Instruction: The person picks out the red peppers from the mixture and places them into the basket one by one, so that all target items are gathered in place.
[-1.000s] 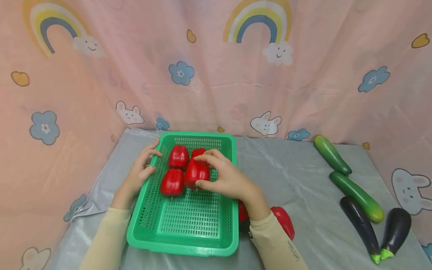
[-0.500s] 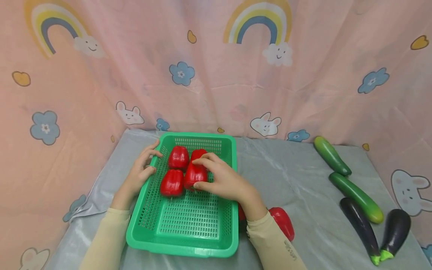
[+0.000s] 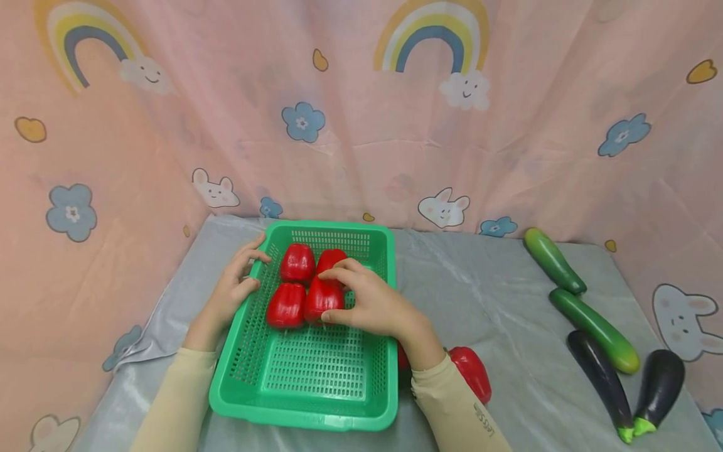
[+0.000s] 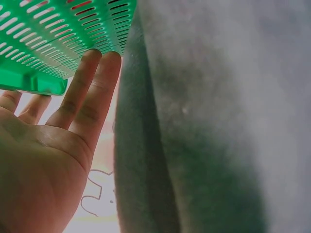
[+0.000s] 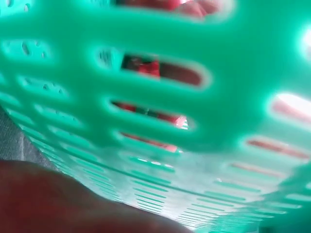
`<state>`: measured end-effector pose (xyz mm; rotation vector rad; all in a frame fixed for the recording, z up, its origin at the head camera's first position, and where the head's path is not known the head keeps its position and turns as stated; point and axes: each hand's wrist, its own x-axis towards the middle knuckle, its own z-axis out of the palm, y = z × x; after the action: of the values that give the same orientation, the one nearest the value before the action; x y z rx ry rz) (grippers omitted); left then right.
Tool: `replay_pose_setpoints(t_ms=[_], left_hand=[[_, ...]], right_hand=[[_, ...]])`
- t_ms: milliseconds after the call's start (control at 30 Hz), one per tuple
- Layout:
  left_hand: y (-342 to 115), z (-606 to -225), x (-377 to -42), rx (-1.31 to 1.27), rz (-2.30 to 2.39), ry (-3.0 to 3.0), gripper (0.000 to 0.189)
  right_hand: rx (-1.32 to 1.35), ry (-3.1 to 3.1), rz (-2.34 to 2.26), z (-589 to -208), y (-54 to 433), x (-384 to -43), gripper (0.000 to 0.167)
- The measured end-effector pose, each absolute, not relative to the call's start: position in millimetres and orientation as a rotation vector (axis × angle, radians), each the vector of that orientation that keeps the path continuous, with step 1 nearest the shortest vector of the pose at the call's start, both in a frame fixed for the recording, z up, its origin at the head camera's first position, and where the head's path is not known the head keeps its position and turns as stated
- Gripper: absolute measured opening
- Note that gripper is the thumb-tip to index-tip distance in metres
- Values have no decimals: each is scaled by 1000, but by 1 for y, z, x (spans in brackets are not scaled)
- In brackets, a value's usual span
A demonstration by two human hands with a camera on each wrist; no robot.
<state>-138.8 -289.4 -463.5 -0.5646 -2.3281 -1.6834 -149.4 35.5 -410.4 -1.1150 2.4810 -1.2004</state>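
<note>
Pinching pepper: I watched the right hand (image 3: 369, 304) pinch a red pepper (image 3: 323, 301), thumb at the near end, fingers at the far end; it was inside the green basket (image 3: 299, 417), near-right of four. Couldn't tell if it bore on the bottom.
Slip risk: skin looked slick; I judged a loose pinch could have let it roll into the bare near half.
Neighbours: far-right pepper (image 3: 330, 257), near-left pepper (image 3: 285, 306) and far-left pepper (image 3: 297, 262) were packed close; spreading the fingers could have nudged one.
Left hand (image 3: 228, 295): fingers straight against the basket's left side, light contact by my read; a sideways shove could have slid everything.
Right sleeve (image 3: 452, 405): ran beside a loose pepper (image 3: 471, 373); a low forearm could have knocked it.
Surface: grey cloth (image 3: 452, 282), creased, sheen suggesting low friction.
Right side: zucchinis (image 3: 594, 329) and eggplants (image 3: 600, 376) lay well apart from the basket.
Room: pink curtain (image 3: 361, 169) at back and both sides, printed with rainbows (image 3: 432, 34) and rabbits (image 3: 444, 208).
</note>
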Motion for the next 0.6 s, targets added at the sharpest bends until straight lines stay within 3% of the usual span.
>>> replay_pose_setpoints(t_ms=[600], left_hand=[[-292,-468,-141,-568,-1674,-2332,42]], right_hand=[[-1064,2573,-937,-409,27,-146,64]])
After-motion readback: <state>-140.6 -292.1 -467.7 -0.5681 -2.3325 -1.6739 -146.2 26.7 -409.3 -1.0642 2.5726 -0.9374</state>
